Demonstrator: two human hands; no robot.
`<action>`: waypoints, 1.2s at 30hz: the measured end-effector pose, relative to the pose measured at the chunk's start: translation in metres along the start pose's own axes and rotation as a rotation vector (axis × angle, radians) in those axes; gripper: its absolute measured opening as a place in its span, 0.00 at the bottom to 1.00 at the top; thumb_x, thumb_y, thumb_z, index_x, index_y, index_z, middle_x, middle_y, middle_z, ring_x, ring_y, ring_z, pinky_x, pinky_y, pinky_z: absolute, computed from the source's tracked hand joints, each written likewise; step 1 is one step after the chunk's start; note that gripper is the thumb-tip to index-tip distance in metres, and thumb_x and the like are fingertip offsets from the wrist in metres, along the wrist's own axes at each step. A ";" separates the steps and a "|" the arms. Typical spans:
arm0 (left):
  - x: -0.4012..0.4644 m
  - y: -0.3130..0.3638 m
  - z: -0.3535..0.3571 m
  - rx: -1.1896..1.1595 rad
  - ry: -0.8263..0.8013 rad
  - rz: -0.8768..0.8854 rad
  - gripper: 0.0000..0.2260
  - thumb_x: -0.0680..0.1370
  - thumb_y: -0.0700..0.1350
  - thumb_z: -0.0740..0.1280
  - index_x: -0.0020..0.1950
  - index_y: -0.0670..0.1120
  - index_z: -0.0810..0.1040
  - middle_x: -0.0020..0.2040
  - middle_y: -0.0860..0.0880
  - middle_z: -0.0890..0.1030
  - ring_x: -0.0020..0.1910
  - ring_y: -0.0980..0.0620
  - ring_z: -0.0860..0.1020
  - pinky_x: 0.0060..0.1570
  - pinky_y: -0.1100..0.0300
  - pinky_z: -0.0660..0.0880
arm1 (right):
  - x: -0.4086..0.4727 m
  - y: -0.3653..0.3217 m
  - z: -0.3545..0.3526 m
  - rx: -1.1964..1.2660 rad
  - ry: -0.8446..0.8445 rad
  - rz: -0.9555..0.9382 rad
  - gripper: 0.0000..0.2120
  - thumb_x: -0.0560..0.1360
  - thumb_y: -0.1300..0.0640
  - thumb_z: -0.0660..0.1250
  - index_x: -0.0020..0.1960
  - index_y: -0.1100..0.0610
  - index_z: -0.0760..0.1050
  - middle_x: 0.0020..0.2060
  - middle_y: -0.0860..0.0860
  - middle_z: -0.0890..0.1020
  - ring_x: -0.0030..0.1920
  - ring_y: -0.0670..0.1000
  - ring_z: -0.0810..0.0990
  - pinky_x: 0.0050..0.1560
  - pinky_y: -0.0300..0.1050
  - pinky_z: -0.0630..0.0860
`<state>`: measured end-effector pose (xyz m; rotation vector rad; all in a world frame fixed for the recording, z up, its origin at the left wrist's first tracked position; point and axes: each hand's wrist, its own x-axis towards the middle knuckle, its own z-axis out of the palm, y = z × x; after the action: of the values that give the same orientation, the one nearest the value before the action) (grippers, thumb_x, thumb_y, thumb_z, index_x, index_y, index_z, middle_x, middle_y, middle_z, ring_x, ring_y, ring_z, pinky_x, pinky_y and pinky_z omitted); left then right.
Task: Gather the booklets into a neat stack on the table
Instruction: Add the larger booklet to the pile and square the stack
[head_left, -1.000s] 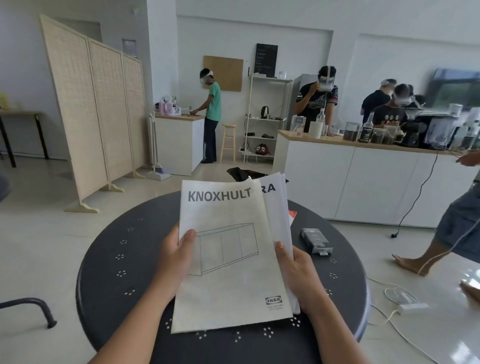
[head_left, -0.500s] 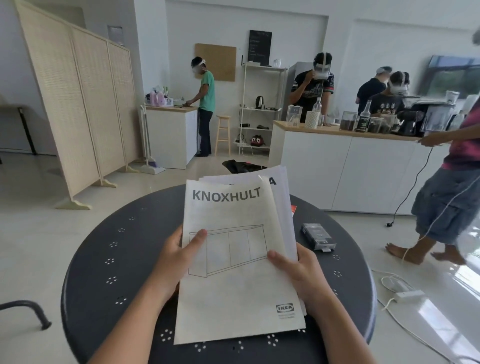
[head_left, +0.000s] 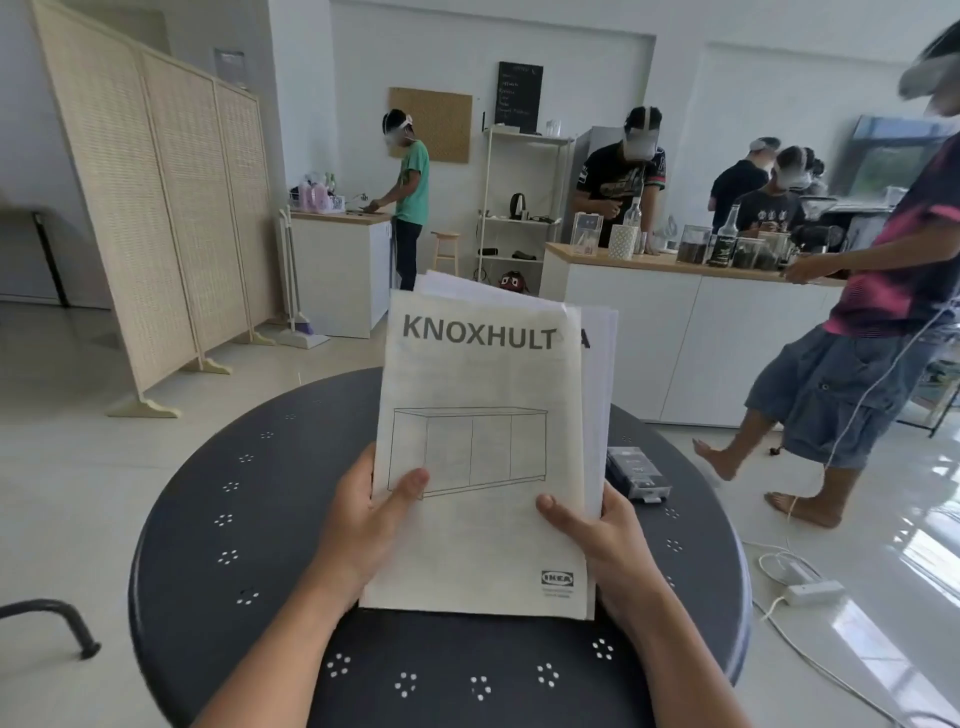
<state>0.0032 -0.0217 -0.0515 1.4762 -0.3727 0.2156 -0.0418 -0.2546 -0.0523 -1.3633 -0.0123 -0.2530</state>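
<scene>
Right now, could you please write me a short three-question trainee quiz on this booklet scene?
1. True or false: both hands hold the booklets, the left hand at the left edge and the right hand at the right edge.
2. Which word is printed on the front booklet? A) KNOXHULT B) BILLY C) MALM
3. Fill in: the small dark box lies on the round table to the ___ of the booklets.

Key:
1. True
2. A
3. right
</scene>
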 end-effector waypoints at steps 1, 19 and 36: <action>-0.001 0.001 0.001 0.047 0.064 0.046 0.13 0.76 0.45 0.70 0.61 0.51 0.78 0.55 0.57 0.85 0.54 0.58 0.83 0.52 0.63 0.80 | -0.001 0.000 0.001 0.002 -0.019 -0.011 0.18 0.68 0.61 0.75 0.57 0.61 0.81 0.51 0.58 0.89 0.50 0.59 0.88 0.48 0.53 0.86; -0.001 0.003 0.000 0.016 0.295 0.200 0.07 0.76 0.53 0.68 0.52 0.52 0.79 0.47 0.50 0.84 0.49 0.52 0.83 0.51 0.51 0.78 | 0.013 0.000 0.042 -0.053 0.137 -0.203 0.01 0.74 0.61 0.75 0.45 0.56 0.85 0.41 0.53 0.90 0.43 0.54 0.89 0.42 0.49 0.86; 0.001 -0.003 0.000 0.148 0.224 0.091 0.09 0.76 0.51 0.67 0.56 0.55 0.77 0.52 0.57 0.84 0.52 0.58 0.82 0.53 0.58 0.77 | 0.018 0.008 0.033 -0.064 0.104 -0.121 0.05 0.75 0.62 0.75 0.50 0.56 0.84 0.45 0.53 0.90 0.46 0.54 0.89 0.46 0.51 0.86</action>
<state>0.0053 -0.0223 -0.0535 1.5631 -0.2464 0.4855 -0.0186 -0.2246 -0.0503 -1.4137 0.0001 -0.4291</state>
